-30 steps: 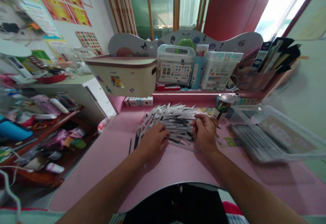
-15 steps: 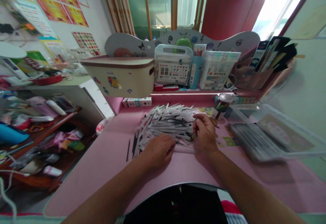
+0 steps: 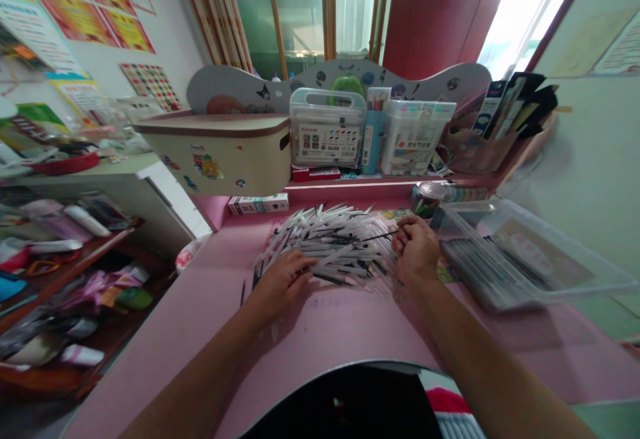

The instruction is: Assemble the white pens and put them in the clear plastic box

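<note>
A heap of thin white and black pen-like sticks (image 3: 325, 252), many in translucent sleeves, lies on the pink desk. My right hand (image 3: 419, 252), at the heap's right side, pinches a thin black pen-like stick (image 3: 379, 236) that points left over the heap. Its exact kind is too small to tell. At the near left edge of the heap is my left hand (image 3: 285, 282), fingers reaching right. Thumb and index finger seem closed on the end of a slim white tube (image 3: 336, 254), which slants up over the other sticks.
Right of the heap stands a clear plastic box (image 3: 540, 246) with dark slim items inside. Behind my right hand is a clear-lidded jar (image 3: 429, 198). A shelf at the back carries a cream bin (image 3: 220, 156), a marker case (image 3: 327, 136) and a pen holder (image 3: 480, 149).
My left hand has moved left, its fingers stretching out to the white tube. My right hand has shifted right relative to the heap, and the black stick now shows clearly. The view has turned slightly right.
</note>
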`<state>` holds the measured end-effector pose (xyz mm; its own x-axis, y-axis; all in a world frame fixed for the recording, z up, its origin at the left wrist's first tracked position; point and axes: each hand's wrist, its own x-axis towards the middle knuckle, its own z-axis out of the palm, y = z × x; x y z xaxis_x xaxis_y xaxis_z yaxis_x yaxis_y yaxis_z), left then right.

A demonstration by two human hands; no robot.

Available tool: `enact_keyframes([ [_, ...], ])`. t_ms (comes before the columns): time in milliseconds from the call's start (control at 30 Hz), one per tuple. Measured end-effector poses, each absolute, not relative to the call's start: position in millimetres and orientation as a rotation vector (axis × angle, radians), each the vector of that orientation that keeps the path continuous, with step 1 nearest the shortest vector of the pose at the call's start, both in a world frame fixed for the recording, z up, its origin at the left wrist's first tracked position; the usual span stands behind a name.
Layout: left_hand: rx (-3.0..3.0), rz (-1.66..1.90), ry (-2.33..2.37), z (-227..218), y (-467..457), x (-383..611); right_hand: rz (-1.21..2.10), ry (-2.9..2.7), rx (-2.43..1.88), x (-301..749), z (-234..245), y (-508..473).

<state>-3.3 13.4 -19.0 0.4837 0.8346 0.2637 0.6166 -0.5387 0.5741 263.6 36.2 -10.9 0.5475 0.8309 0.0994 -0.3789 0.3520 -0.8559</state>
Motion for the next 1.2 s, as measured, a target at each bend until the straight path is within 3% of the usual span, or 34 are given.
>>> enact_keyframes([
  [667,2.487,0.764,1.273,-25.4,17.2,-7.0,0.781,-0.866,-0.955,252.0,-14.4,23.9],
  [900,2.368,0.943,1.291,-17.1,13.7,-4.9,1.046,-1.323,-0.817,227.6,-17.4,-0.7],
  [1200,1.962,1.23,1.368,-8.1,9.0,-6.6,0.22,-1.455,-1.188,247.0,-15.0,12.2],
])
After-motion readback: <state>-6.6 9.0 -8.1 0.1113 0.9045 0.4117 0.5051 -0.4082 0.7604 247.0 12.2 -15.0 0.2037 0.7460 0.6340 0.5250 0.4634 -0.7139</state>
